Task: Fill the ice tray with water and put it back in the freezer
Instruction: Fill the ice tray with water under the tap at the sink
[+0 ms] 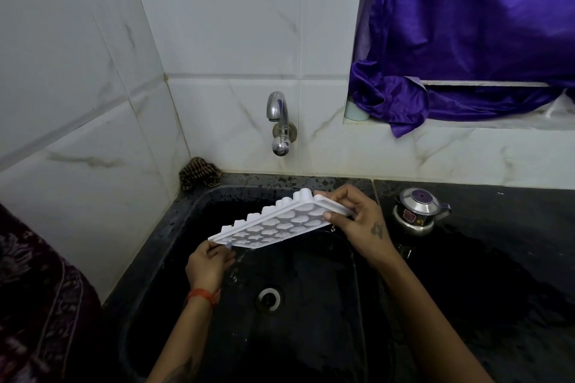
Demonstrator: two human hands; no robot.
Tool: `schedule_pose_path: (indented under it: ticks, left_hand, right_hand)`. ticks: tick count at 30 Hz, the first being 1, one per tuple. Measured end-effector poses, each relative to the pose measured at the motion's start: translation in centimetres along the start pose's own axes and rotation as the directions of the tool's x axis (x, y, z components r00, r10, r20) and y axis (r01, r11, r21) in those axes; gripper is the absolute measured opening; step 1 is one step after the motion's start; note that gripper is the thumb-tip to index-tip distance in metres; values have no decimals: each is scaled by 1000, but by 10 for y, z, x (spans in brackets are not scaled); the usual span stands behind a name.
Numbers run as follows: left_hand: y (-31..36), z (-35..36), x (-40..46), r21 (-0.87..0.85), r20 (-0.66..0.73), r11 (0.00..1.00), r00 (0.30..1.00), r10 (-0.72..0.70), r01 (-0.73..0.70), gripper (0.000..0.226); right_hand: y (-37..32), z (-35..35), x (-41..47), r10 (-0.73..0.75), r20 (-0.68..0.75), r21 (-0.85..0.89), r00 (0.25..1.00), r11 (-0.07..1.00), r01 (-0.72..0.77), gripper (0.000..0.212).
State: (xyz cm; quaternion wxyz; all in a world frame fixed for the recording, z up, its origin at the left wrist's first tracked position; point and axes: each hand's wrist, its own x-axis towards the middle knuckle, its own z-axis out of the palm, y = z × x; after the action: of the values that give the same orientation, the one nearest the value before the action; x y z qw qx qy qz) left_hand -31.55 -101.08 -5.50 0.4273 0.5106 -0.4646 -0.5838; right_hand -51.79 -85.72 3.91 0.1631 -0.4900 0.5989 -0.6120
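White plastic ice tray [273, 225] held tilted over the black stone sink [174, 227], below the closed chrome wall tap [279, 121]. Left hand [208, 264] pinches its lower corner; right hand [357, 221] grips the upper end. Risk: tilt drains cells, and wet plastic may slip.

i hold a white ice tray [277, 222] over my black sink [174, 227]. the curtain [466, 25] is purple, the tiles [217, 25] white with grey veins.
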Motion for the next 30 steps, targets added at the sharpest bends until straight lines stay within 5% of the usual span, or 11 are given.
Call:
schedule_pose_path:
  ticks: [30]
  left_hand:
    - [7,3,26,-62,4,984,986,165,-164,16]
  right_hand:
    - [-12,28,-13,-43,-189,-42,981,998,36,38]
